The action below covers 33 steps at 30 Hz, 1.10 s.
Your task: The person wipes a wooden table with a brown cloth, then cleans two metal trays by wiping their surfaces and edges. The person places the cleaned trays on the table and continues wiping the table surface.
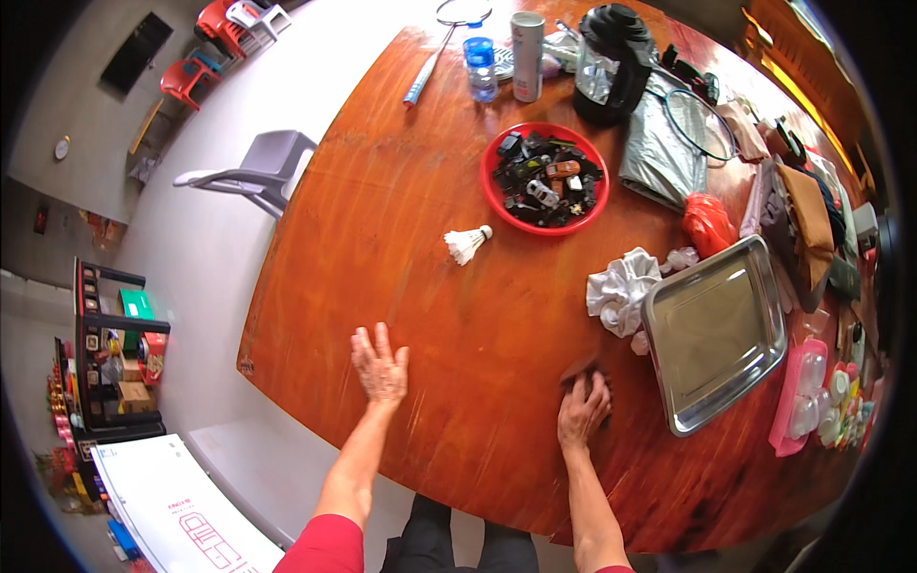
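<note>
My left hand is over the near left part of the wooden table, palm down, with its fingers spread and nothing in it. Toward the right, my right hand presses a small dark brown cloth against the tabletop, fingers bent over it. Much of the cloth is hidden under the hand. A white shuttlecock lies farther back, between the two hands. Just right of my right hand, a rectangular metal tray rests near a crumpled white cloth.
A red bowl of toy cars sits farther back. Behind it stand a water bottle, a grey tube and a black-lidded jug. Rackets, bags and a pink container crowd the right side. A grey chair stands left.
</note>
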Each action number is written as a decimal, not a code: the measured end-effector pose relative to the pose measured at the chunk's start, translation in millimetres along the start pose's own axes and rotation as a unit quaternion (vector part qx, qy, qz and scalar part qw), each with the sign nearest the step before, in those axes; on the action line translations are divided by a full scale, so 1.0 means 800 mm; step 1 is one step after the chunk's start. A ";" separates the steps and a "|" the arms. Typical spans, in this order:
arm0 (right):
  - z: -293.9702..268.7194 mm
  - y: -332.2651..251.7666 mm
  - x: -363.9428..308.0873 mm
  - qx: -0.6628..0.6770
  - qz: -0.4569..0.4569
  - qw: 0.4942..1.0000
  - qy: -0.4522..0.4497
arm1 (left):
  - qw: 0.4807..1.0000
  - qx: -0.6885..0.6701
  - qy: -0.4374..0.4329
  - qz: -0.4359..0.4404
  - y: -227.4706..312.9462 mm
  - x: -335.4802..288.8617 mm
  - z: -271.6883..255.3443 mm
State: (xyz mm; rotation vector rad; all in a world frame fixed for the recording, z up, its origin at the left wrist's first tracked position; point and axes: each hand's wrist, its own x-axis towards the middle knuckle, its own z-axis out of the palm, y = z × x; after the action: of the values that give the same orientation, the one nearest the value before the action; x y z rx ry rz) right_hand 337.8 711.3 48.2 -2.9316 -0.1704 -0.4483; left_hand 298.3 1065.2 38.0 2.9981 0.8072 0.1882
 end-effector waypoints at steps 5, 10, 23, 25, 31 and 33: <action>0.053 -0.091 0.073 -0.092 0.175 0.980 0.018 | 0.991 0.020 -0.090 -0.094 -0.069 -0.013 0.010; 0.062 -0.228 0.081 -0.031 -0.011 0.997 -0.074 | 0.992 0.029 -0.069 -0.101 -0.065 -0.012 0.006; 0.104 -0.171 0.165 -0.075 0.095 0.993 0.015 | 0.994 0.013 -0.048 -0.097 -0.063 -0.008 0.000; 0.108 -0.201 0.163 -0.139 0.118 0.982 0.039 | 0.994 0.012 -0.051 -0.098 -0.067 -0.008 -0.001; 0.102 -0.340 0.098 0.007 -0.132 0.991 -0.030 | 0.994 0.011 -0.049 -0.096 -0.073 -0.008 0.000; 0.109 -0.368 0.105 0.091 -0.198 0.975 -0.035 | 0.994 0.008 -0.047 -0.096 -0.073 -0.007 0.001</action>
State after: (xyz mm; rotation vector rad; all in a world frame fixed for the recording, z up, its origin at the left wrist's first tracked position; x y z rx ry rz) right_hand 401.4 1022.8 36.4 -2.7290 -0.7722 -0.3587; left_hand 264.3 1112.6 33.4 2.8949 1.0818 0.0341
